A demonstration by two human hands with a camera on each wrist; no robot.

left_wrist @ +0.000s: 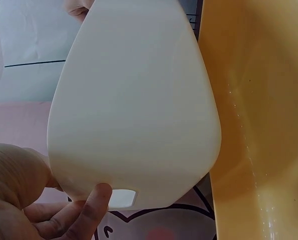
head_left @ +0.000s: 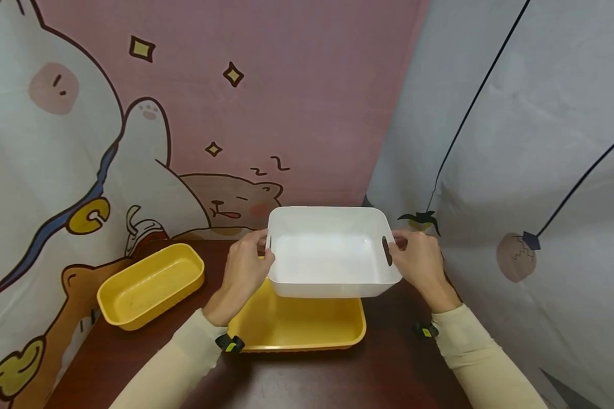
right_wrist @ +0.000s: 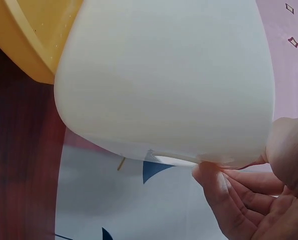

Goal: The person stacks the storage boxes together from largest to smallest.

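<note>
Both hands hold up a white rectangular bin [head_left: 332, 247] by its two short ends, its inside facing the head camera. My left hand [head_left: 245, 261] pinches the left end near the handle slot, with a finger beside that slot in the left wrist view. At the other end my right hand [head_left: 418, 255] grips the wall close to the right slot, thumb and fingers on either side in the right wrist view. Beneath the white bin sits a large yellow bin [head_left: 302, 339] on the table, its far part hidden behind the white one.
A smaller yellow bin [head_left: 125, 321] lies at the left on the dark red-brown table [head_left: 297, 380]. A cartoon-printed cloth [head_left: 312, 102] hangs behind the table, and a pale cloth [head_left: 542, 170] hangs along the right side.
</note>
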